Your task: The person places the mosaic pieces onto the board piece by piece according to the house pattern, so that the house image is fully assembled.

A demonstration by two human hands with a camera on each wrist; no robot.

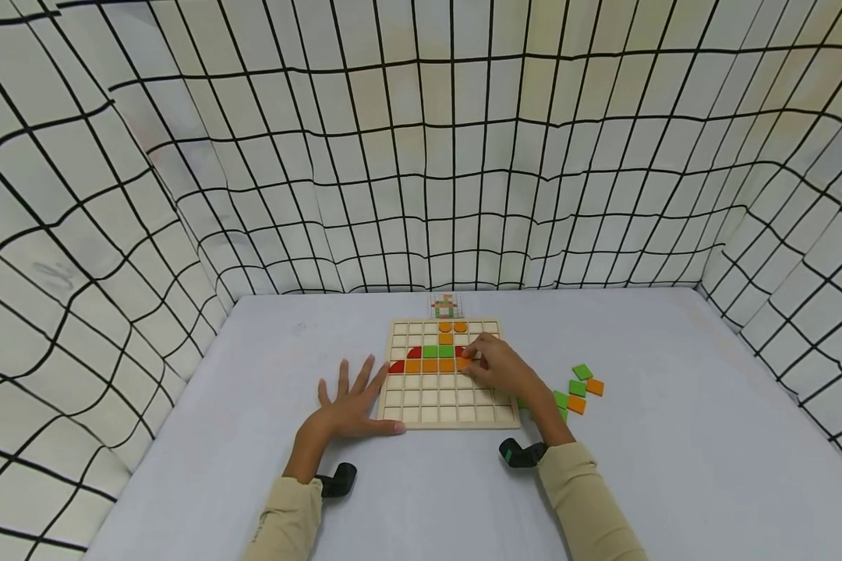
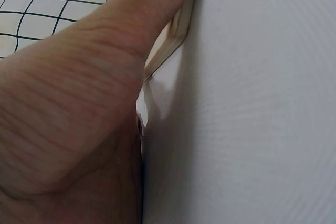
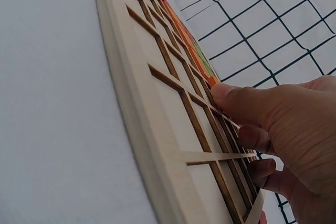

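Note:
A wooden grid board lies on the table. My left hand rests with spread fingers at its left edge, with the thumb by the near left corner. In the left wrist view, the thumb lies along the board's side. Between thumb and fingers my right hand pinches an orange square tile at the right end of a row of orange tiles. Above that row are green tiles and red curved pieces. Higher up sit an orange square and orange discs.
A small pattern card lies behind the board. Several loose green tiles and orange tiles are scattered right of the board, some partly hidden by the right forearm. Black netting over white walls surrounds the table's back and sides.

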